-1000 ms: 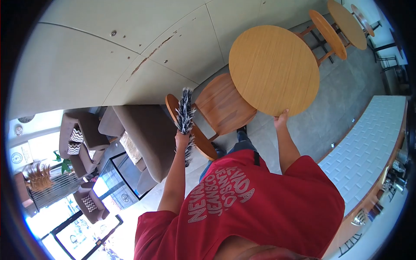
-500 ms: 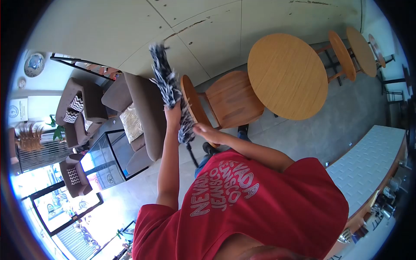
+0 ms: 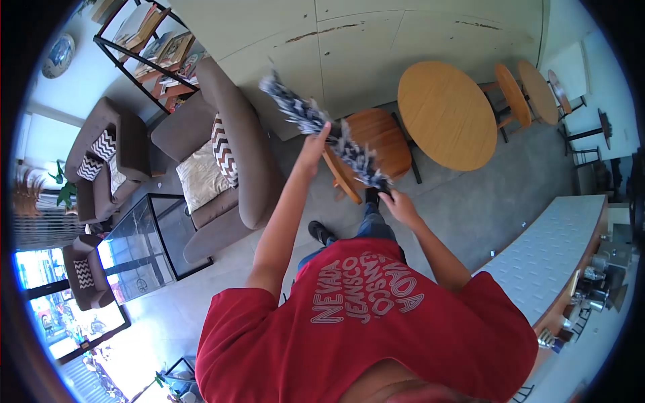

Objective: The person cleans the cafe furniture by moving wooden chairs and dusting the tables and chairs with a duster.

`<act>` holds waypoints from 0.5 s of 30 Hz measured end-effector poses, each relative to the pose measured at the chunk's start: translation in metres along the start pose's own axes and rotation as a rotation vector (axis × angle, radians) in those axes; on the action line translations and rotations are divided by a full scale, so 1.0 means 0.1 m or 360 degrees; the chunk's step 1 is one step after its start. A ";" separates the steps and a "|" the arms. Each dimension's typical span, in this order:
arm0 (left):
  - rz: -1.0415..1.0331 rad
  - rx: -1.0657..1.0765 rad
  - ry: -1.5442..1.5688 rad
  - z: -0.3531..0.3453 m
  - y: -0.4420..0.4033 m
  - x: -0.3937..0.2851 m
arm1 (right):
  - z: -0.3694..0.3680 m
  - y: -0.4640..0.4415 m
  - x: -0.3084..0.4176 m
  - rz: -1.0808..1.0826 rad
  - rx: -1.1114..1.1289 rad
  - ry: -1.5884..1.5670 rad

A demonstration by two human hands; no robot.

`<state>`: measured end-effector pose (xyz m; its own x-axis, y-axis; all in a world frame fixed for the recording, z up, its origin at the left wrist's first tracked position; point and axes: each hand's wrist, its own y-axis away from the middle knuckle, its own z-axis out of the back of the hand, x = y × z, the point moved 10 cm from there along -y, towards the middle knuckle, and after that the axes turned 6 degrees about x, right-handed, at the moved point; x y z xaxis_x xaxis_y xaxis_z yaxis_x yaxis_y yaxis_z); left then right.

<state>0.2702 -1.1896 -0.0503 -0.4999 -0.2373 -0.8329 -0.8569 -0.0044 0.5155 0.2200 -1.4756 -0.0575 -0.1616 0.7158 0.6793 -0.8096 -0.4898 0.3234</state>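
One head-worn camera looks forward and down. The red shirt [image 3: 376, 312] is very close, the left hand [image 3: 314, 149] and right hand [image 3: 403, 208] are a bit farther, and the pale wall [image 3: 430, 30] is farther still. The edges bend, so small things there are hard to tell.

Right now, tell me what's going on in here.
Someone in a red shirt is holding a fluffy black-and-white duster, the left hand around its middle and the right hand at its near end. It crosses in front of a wooden chair; contact is unclear. Neither hand touches the round table beside it.
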 end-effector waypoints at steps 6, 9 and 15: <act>-0.0225 -0.0498 -0.1090 -0.08 0.24 1.14 | -0.53 0.44 -0.58 -0.0328 -0.0081 0.0033; -0.0351 -0.0437 -0.1617 -0.19 0.39 1.41 | -0.67 0.13 -0.06 -0.0497 -0.0044 -0.0456; -0.0442 -0.0106 -0.1668 -0.40 0.57 1.56 | -0.67 -0.30 0.41 0.0060 -0.0236 -0.0315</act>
<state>0.1484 -1.2659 -0.1423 -0.1758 0.7275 -0.6632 -0.9638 0.0100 0.2664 0.2001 -1.3979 -0.0833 -0.0915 0.5798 0.8096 -0.8815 -0.4254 0.2050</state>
